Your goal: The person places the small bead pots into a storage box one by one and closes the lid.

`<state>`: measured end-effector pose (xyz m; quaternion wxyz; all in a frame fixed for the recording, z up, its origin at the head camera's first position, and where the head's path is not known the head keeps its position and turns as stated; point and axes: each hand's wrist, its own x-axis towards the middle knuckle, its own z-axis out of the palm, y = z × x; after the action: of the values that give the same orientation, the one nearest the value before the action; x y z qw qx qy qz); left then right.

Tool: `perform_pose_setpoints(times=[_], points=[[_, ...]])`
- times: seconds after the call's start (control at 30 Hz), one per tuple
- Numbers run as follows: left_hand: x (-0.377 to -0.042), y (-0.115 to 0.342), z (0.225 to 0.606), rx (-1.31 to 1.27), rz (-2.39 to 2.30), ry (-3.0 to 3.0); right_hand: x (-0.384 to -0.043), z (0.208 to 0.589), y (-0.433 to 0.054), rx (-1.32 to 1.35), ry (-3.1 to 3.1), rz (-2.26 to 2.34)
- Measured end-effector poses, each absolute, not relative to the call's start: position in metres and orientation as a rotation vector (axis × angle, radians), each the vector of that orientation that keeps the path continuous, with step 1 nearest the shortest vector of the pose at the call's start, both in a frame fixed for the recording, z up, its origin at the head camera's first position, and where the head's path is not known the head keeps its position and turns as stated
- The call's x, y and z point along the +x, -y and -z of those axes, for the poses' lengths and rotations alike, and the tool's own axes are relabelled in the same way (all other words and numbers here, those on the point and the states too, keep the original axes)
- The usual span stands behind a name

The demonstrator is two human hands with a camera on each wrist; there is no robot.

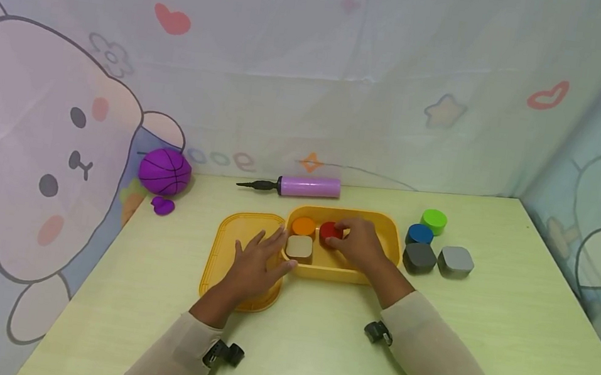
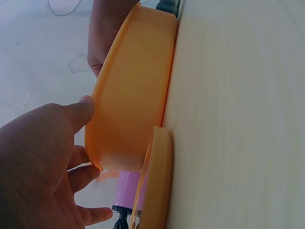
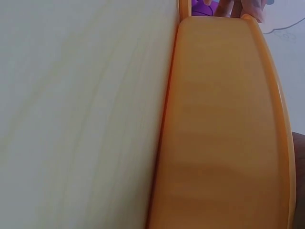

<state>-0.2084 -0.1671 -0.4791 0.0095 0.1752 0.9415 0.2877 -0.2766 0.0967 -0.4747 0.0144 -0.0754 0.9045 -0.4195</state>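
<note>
My right hand reaches into a yellow plastic box and pinches a red round block between thumb and fingers. My left hand has its fingers spread at the left end of the box, with thumb and fingertips against the rim in the left wrist view. Inside the box, at the left end, an orange round block sits behind a beige rounded-square block. Partly beneath my left hand lies the yellow lid, flat beside the box. In the right wrist view the box wall hides most of my right hand.
Right of the box stand green, blue, dark grey and light grey blocks. A purple hand pump lies behind the box. At the back left are a purple basketball and a small purple object.
</note>
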Motion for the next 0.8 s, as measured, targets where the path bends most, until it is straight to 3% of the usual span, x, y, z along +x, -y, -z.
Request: perform_pose_setpoints(times=[0.8], points=[[-0.2097,0.1670,0.4805,0.541,-0.888,-2.948,-0.2794,0.4755,-0.1014,-0.308,-2.695,1.410]])
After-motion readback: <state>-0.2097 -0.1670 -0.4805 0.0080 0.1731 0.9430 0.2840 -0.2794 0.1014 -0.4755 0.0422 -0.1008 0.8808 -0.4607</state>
